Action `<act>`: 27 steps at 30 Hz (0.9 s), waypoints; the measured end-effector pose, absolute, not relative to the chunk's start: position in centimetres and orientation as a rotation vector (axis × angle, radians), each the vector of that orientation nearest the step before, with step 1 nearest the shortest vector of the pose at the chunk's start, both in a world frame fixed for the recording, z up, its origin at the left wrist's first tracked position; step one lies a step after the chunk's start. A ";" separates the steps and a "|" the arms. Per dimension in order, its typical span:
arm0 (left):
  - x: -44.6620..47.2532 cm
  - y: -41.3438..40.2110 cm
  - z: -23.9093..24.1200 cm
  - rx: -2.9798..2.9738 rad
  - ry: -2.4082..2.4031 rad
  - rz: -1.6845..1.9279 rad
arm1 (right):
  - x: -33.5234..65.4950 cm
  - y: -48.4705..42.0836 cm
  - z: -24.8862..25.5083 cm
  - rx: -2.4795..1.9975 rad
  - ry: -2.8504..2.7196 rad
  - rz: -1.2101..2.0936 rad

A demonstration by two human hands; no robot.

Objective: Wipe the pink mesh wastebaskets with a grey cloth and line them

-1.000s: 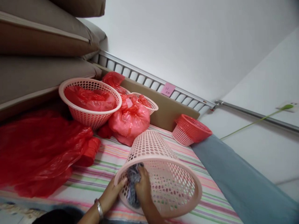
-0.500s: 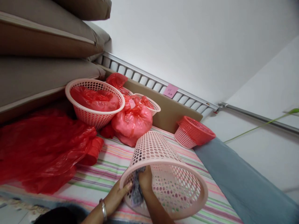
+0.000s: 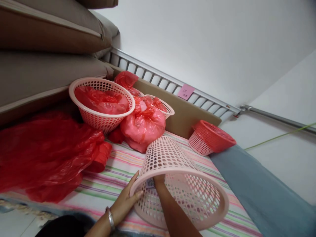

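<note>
Basket: pink perforated basket (image 3: 165, 154) lying on its side on the striped sheet (image 3: 108, 179), mouth turned towards the person, base pointing to 12 o'clock.
Left hand: left hand (image 3: 125, 201) laid flat on the outside of the rim at the basket's 9 o'clock, fingers spread and released, gripping nothing. Metal bangle (image 3: 110, 219) on the wrist.
Right hand: right hand (image 3: 159, 180) reaches through the mouth to the inner wall at about 11 o'clock. The mesh hides its fingers, so I cannot tell whether they are clenched or loose.
Cloth: a grey cloth (image 3: 149, 183) shows through the holes, touching that hand.
Surroundings: crumpled red plastic bag (image 3: 44, 154) at 9 o'clock. Knotted pink bag (image 3: 144, 126) at 11 o'clock, just beside the base. Stacked red baskets (image 3: 212, 138) at 2 o'clock.
Risk 1: the basket rests on its curved side. With only an open palm steadying it, a push from inside could roll it towards 3 o'clock.
Risk 2: cloth threads may snag in the holes.
Risk 3: sliding back could nudge the knotted bag.
</note>
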State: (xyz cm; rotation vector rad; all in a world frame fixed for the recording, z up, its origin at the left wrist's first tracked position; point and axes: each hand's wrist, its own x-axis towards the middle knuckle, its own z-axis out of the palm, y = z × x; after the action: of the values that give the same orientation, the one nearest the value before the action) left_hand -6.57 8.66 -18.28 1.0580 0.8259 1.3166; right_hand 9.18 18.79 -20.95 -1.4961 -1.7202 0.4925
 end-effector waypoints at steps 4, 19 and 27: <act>-6.4 9.1 -18.7 1.086 0.837 1.320 | 8.5 19.9 -19.9 -1.532 -1.682 0.413; -6.0 9.1 -20.4 0.952 0.894 1.312 | 10.3 8.7 -26.6 -1.351 -1.740 0.443; -5.5 9.2 -19.7 0.968 0.787 1.306 | 8.5 16.4 -21.2 -1.411 -1.694 0.407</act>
State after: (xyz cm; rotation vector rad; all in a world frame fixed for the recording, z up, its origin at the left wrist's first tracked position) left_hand -5.53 9.20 -19.74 0.9677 0.7872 1.3064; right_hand 8.52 16.41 -21.18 -1.4107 -1.6944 0.4071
